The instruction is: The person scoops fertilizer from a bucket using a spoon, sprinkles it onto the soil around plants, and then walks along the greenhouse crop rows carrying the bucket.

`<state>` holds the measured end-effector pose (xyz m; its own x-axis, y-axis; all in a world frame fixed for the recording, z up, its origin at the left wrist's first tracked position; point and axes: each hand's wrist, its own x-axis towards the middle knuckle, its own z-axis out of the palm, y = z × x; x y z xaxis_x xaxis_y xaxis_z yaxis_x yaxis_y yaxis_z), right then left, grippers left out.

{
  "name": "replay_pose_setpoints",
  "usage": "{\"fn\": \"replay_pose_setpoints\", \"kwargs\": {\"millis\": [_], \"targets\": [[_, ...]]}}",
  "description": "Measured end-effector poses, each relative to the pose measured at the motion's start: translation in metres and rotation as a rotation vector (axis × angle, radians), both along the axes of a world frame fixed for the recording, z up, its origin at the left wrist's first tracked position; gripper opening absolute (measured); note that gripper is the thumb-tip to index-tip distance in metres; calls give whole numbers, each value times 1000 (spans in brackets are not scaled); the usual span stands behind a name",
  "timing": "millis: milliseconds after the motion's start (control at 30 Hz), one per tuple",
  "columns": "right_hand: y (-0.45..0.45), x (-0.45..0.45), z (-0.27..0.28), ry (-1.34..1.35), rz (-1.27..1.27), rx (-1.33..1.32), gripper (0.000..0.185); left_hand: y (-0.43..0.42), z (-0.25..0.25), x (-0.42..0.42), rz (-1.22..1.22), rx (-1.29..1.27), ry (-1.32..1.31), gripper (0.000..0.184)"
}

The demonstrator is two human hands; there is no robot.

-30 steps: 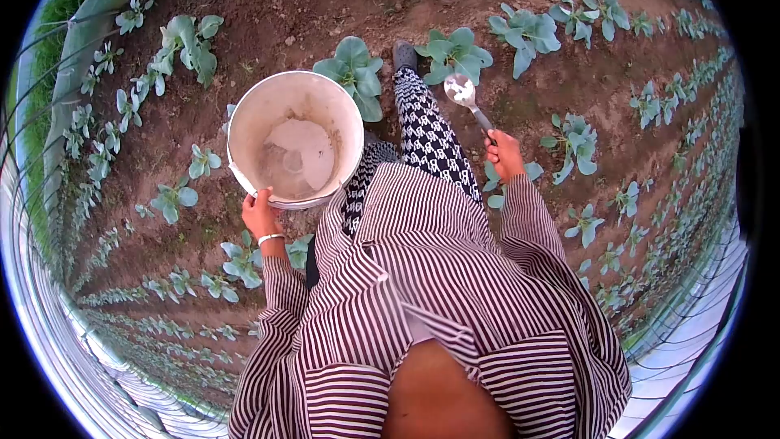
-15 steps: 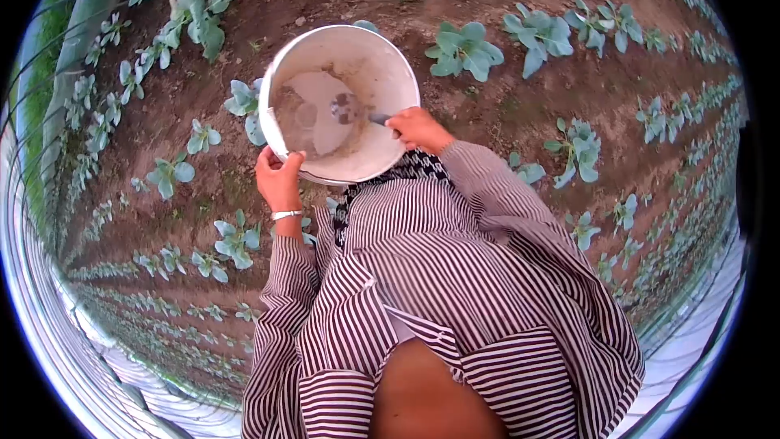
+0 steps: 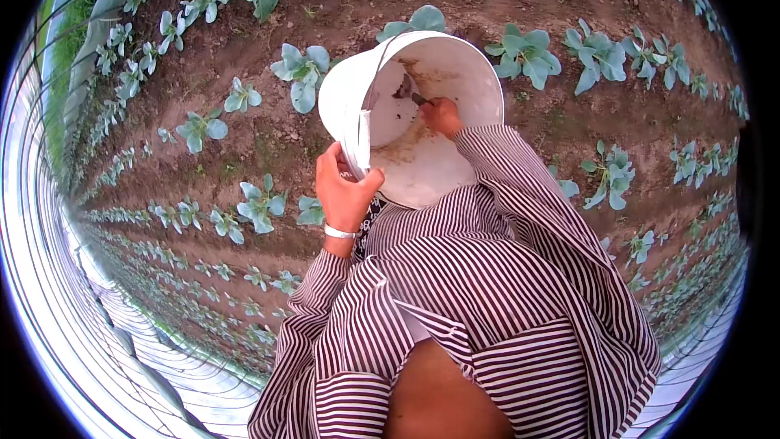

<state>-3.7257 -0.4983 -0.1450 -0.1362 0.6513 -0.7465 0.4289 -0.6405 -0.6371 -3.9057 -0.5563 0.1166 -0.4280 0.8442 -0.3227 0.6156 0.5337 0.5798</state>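
A white bucket [image 3: 337, 97] tilts in front of my body, its mouth turned toward me and brown dirt stains on its inner wall. My left hand [image 3: 345, 195] is closed on the bucket's near left rim, thumb over the edge, beside the white handle grip [image 3: 363, 138]. Inside the bucket, my right hand [image 3: 443, 118] wraps round the dark handle of a small scoop [image 3: 418, 98]. The scoop's head points at the bucket's bottom, where a few dark bits lie; its exact shape is hard to make out.
Rows of young cabbage-like plants [image 3: 528, 55] grow in brown soil [image 3: 357, 0] on all sides. One plant [image 3: 302, 75] stands just left of the bucket, another [image 3: 414, 23] right behind it. Greenhouse sheeting [image 3: 32, 276] curves along the left.
The bucket has moved right and tipped, so more of its outer left side shows. My right hand has reached from the rim deeper inside with the scoop. My left hand stays on the rim.
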Motion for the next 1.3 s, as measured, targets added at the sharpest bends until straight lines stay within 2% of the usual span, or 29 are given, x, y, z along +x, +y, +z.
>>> {"fn": "replay_pose_setpoints", "kwargs": {"millis": [167, 233, 333, 367, 533, 567, 600, 700, 733, 767, 867, 900, 1100, 1200, 1267, 1300], "targets": [[-9, -41, 3, 184, -100, -65, 26, 0, -20, -77, 19, 32, -48, 58], [-10, -60, 31, 208, -67, -71, 23, -1, -34, -115, -2, 50, -64, 58], [-21, -91, 76, 446, -273, -250, 18, -4, -41, -161, -3, 46, -48, 59], [-21, -104, 88, 458, -272, -269, 18, -2, -44, -177, -15, 46, -38, 58], [-61, -144, 116, 576, -389, -340, 22, -15, -76, -250, -19, 43, -5, 59], [-69, -150, 120, 600, -409, -345, 23, -18, -82, -264, 3, -14, -49, 69], [-73, -156, 139, 563, -414, -354, 27, -21, -86, -275, 31, -29, -51, 69], [-97, -153, 139, 661, -462, -359, 30, -37, -97, -302, 108, -30, 51, 68], [-99, -150, 145, 618, -486, -376, 30, -43, -103, -312, 117, -27, 73, 63], [-106, -146, 142, 651, -536, -377, 30, -52, -110, -324, 124, -28, 95, 58], [-108, -137, 136, 502, -572, -345, 26, -83, -139, -374, 183, -61, 71, 57], [-109, -134, 131, 482, -573, -338, 23, -85, -125, -373, 256, -62, -14, 55], [-91, -135, 73, 360, -570, -300, 12, -127, -103, -394, 543, -85, -125, 44], [-66, -146, 23, 364, -581, -264, 11, -147, -95, -400, 664, -97, -185, 36], [-49, -152, -29, 187, -597, -310, 14, -153, -80, -396, 724, -86, -240, 34], [-40, -159, -34, 49, -567, -307, 16, -153, -76, -397, 746, -76, -274, 33]]}}
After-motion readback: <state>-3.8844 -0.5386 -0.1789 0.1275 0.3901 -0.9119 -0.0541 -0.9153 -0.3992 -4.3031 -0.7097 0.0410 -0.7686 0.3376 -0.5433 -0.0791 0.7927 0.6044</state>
